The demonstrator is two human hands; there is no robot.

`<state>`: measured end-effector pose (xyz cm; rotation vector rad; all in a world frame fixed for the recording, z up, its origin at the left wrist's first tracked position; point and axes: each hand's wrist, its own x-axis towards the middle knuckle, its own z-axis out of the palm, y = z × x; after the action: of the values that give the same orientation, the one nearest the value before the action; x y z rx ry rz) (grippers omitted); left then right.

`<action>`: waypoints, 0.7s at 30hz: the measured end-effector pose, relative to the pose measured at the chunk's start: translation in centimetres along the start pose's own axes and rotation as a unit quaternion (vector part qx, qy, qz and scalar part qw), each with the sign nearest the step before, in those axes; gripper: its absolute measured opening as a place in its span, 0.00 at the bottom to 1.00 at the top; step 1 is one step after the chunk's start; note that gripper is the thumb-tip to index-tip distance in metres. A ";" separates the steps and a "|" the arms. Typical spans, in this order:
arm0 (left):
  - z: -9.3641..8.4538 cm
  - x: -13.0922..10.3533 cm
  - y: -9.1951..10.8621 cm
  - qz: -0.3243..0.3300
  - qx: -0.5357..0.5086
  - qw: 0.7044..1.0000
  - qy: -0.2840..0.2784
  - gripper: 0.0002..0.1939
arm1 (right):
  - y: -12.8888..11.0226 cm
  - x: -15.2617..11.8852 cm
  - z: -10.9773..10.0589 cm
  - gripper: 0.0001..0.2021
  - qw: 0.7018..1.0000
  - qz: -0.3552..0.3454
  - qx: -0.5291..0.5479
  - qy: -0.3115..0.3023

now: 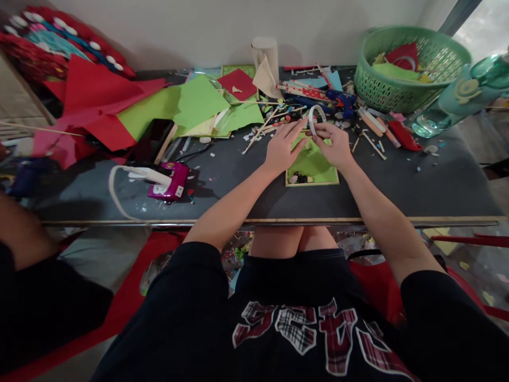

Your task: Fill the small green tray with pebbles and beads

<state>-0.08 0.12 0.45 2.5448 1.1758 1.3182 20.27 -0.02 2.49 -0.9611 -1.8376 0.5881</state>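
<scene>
One dark worktop (437,185); green basket (413,87) at its far right; green panel (318,168) lying near the front edge, partly beneath the hands; left hand (281,144) open, fingers extended, contact with the ring unclear; right hand (334,144) partly closed, pinching the white ring (312,121), held upright above the panel; small dark and pale pieces (300,178) at the panel's near-left corner.

Bottle (463,95) cut off, R edge; R hand (333,144) hides pt. green board (314,165).
</scene>
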 end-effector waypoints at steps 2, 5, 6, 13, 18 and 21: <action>0.2 0.0 0.4 0.000 0.001 1.000 0.002 0.30 | -0.3 -0.1 0.2 0.23 1.000 -0.003 -0.004 0.006; 0.4 0.0 0.4 0.018 0.008 1.000 0.019 0.26 | -0.4 -0.2 0.5 0.22 1.000 0.006 0.005 0.006; 0.5 0.1 0.4 0.025 0.007 0.999 0.025 0.25 | -0.3 -0.2 0.6 0.22 1.000 0.012 0.008 0.006; 0.0 0.3 0.9 -0.010 -0.048 0.998 0.051 0.25 | -0.1 -0.2 0.6 0.22 0.998 0.059 0.009 -0.006; -0.2 0.2 1.0 -0.037 -0.048 0.997 0.038 0.29 | -0.3 -0.1 0.5 0.11 0.997 0.077 -0.009 0.002; 0.0 0.1 0.7 -0.034 -0.003 0.999 0.041 0.32 | -0.6 0.0 0.4 0.07 0.996 0.081 -0.030 0.013</action>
<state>0.41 -0.35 0.78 2.4453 1.2580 1.4211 19.74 -0.37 2.75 -1.1617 -1.7735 0.6186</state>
